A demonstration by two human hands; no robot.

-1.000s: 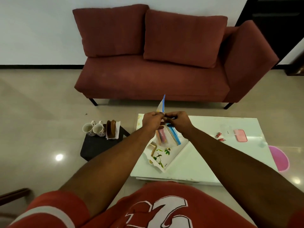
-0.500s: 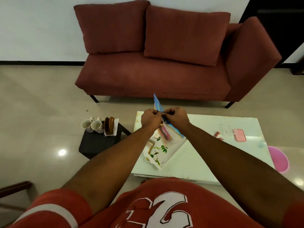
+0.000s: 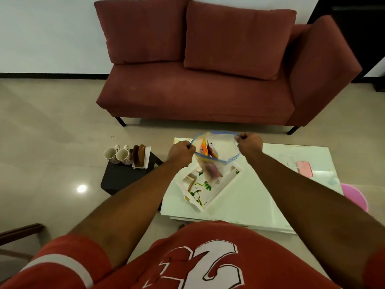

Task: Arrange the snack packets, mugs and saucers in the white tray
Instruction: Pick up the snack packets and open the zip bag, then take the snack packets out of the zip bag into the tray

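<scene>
Both hands pinching the zip bag's mouth, pulled wide over the tray.

Left hand (image 3: 180, 153) and right hand (image 3: 249, 142) each fisted on opposite rims of the clear zip bag (image 3: 216, 151); snack packets (image 3: 205, 150) visible inside, bag hanging just above the white tray (image 3: 210, 185) on the white table (image 3: 260, 197). Two mugs (image 3: 117, 155) and brown saucers (image 3: 139, 154) sit on the black stool (image 3: 125, 176), left of the table, well apart from the tray. Red sofa (image 3: 208, 76) behind.
</scene>
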